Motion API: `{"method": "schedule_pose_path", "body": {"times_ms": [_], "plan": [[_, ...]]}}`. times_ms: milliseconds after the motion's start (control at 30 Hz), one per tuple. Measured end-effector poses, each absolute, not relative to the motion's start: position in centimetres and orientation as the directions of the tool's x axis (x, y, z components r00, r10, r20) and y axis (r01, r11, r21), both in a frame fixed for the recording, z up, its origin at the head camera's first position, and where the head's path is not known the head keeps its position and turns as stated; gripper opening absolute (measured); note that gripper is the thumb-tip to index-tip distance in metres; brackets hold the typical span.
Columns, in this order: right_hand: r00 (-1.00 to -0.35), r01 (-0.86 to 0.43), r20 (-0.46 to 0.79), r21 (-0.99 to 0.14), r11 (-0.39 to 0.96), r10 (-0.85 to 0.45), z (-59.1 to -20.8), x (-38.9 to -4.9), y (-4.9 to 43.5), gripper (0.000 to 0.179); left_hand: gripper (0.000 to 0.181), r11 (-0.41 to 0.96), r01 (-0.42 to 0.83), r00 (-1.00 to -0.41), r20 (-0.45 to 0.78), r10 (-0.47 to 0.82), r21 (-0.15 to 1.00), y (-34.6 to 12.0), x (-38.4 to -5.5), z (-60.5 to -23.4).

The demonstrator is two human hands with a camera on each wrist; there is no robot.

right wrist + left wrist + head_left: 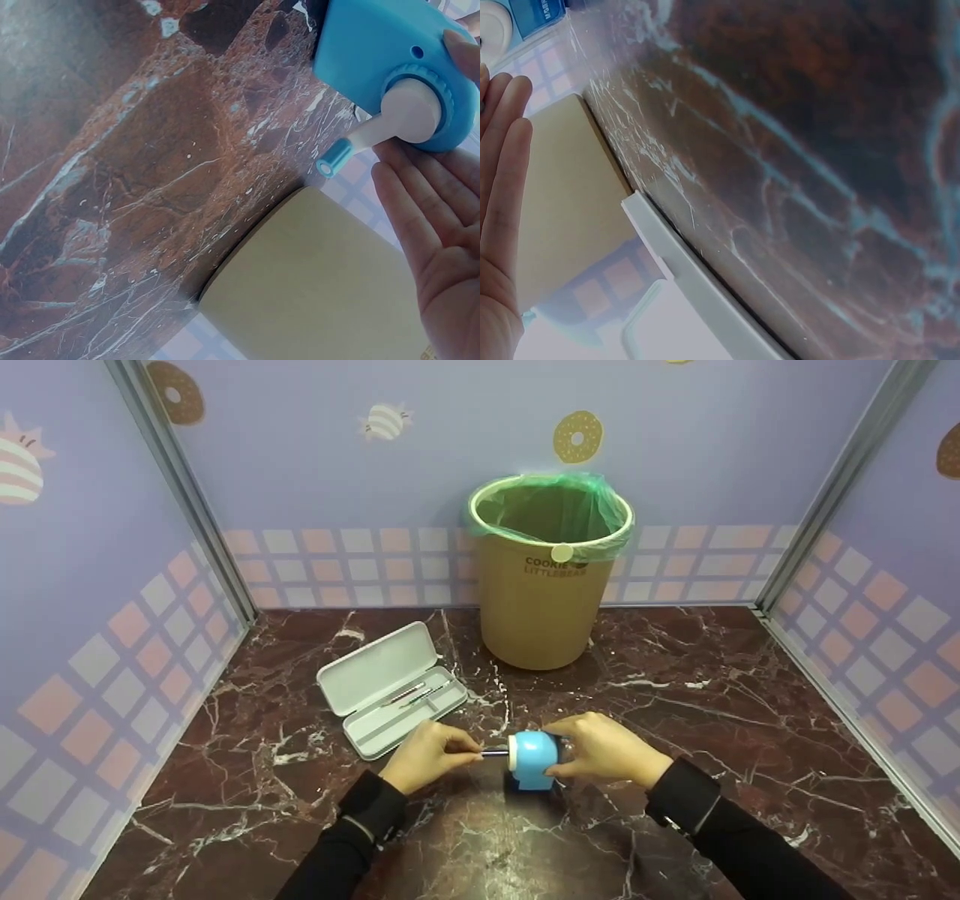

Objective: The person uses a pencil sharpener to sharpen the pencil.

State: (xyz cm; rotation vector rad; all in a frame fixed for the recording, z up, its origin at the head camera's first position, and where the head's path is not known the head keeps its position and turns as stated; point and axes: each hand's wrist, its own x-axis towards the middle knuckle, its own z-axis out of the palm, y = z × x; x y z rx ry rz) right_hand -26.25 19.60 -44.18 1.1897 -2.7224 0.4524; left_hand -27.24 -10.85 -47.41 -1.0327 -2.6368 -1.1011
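Observation:
A blue crank pencil sharpener (pixel 534 761) sits on the dark marbled table, its white front facing left. From the left, my left hand (pixel 424 756) pinches a dark pencil (pixel 495 752) whose far end is in the sharpener's front. My right hand (pixel 606 746) grips the sharpener from its right side, fingers over the top and thumb lower down. In the right wrist view, the white crank handle (pixel 375 129) with a blue tip sticks out from the back of the sharpener, beside the fingers. The pencil's tip is hidden inside.
An open white pencil case (pixel 367 741) lies behind my left hand, with a few pencils (pixel 409 695) inside. Farther back stands a tan trash bin (pixel 536 615) lined with a green bag (pixel 600 506). Patterned panels (pixel 337 472) enclose the table's back and sides.

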Motion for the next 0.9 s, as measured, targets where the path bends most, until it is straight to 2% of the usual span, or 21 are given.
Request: {"method": "schedule_pose_path", "body": {"times_ms": [500,900], "plan": [[-0.684,-0.729,0.237,-0.226,0.646,-0.689,-44.12,-26.11,19.52,0.055,0.012,0.518,0.585,-0.784,0.272,0.558,0.624,-10.94,-27.27,-47.16],[-0.677,-0.736,0.260,-0.222,0.640,-0.689,-44.21,-26.16,19.38,0.052,0.010,0.579,0.618,-0.777,0.305,0.550,0.532,-10.56,-26.89,-46.76]]}}
